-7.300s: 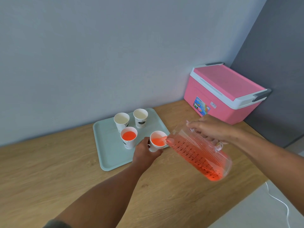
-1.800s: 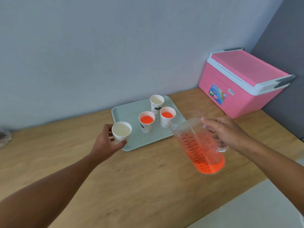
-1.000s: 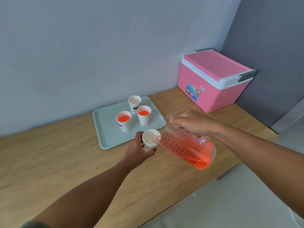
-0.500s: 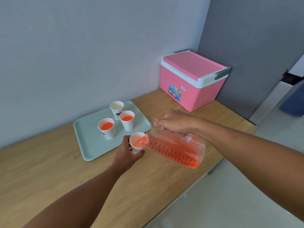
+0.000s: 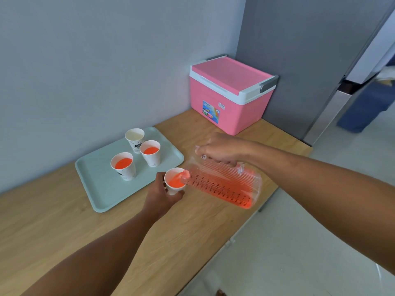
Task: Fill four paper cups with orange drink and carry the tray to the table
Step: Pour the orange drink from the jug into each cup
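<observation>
My left hand (image 5: pixel 159 194) holds a white paper cup (image 5: pixel 174 181) just off the tray's right front edge, above the counter. My right hand (image 5: pixel 222 149) grips a clear measuring jug (image 5: pixel 224 186) tilted steeply, its spout at the cup's rim, orange drink running in. The cup holds orange drink. On the pale green tray (image 5: pixel 102 189) stand two cups with orange drink, one at the left (image 5: pixel 123 166) and one at the right (image 5: pixel 150 153), and behind them an empty cup (image 5: pixel 134 140).
A pink cooler box (image 5: pixel 228 95) sits at the counter's far right corner against a grey panel. The wooden counter (image 5: pixel 53 227) ends at a front edge close to the jug; pale floor lies beyond it.
The drink level in the held cup has risen as the jug keeps pouring. My view has swung right, so tray and cooler sit further left in the frame.
</observation>
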Demonstrator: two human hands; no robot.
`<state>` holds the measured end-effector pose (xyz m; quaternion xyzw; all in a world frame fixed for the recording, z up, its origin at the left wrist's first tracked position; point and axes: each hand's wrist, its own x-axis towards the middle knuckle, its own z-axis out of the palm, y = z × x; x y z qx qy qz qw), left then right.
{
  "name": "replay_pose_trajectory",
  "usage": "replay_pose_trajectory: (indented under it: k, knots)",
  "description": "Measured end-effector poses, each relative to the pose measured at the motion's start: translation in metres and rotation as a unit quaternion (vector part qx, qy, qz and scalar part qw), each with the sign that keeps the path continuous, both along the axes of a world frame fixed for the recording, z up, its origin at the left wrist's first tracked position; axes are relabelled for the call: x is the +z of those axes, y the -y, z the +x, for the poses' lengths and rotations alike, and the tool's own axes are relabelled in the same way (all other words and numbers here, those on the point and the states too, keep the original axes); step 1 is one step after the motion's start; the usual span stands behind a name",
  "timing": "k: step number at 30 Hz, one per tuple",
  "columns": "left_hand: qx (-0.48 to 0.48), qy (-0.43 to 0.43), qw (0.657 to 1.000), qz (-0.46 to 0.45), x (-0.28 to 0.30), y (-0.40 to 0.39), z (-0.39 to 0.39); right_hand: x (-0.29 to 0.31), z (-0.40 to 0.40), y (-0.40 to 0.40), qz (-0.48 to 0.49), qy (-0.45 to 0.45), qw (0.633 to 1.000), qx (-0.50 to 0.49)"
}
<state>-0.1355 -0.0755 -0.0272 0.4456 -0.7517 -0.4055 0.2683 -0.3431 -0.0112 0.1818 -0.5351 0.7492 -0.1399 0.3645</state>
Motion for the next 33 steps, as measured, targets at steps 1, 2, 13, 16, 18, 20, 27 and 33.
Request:
replay_pose_trajectory:
  k: [1,2,13,16,18,20,27,33]
  knots:
    - [-0.003,0.001,1.0,-0.003,0.001,0.001,-0.001,0.0,0.0,0.0,0.001,0.004,1.0,-0.006]
    - [-0.007,0.002,1.0,-0.006,0.002,0.001,-0.003,0.0,-0.001,0.0,0.002,0.003,1.0,-0.01]
    - [-0.026,-0.002,1.0,0.003,-0.006,0.007,-0.007,0.003,-0.006,-0.004,0.014,0.004,0.999,-0.03]
    - [-0.027,0.001,1.0,0.007,-0.006,0.008,-0.008,0.0,-0.009,-0.005,0.017,0.016,0.999,-0.046]
    - [-0.029,0.0,1.0,0.008,-0.006,0.009,-0.009,0.0,-0.01,-0.006,0.028,0.033,0.997,-0.061]
    - [-0.033,-0.002,0.999,0.006,-0.005,0.009,-0.01,-0.002,-0.013,-0.008,0.033,0.052,0.995,-0.078]
    - [-0.03,-0.007,0.999,0.01,0.002,0.01,-0.01,-0.016,-0.019,-0.014,0.04,0.126,0.982,-0.137]
    - [0.002,-0.008,1.0,0.019,0.004,0.009,0.006,-0.027,-0.016,-0.013,0.033,0.198,0.966,-0.16]
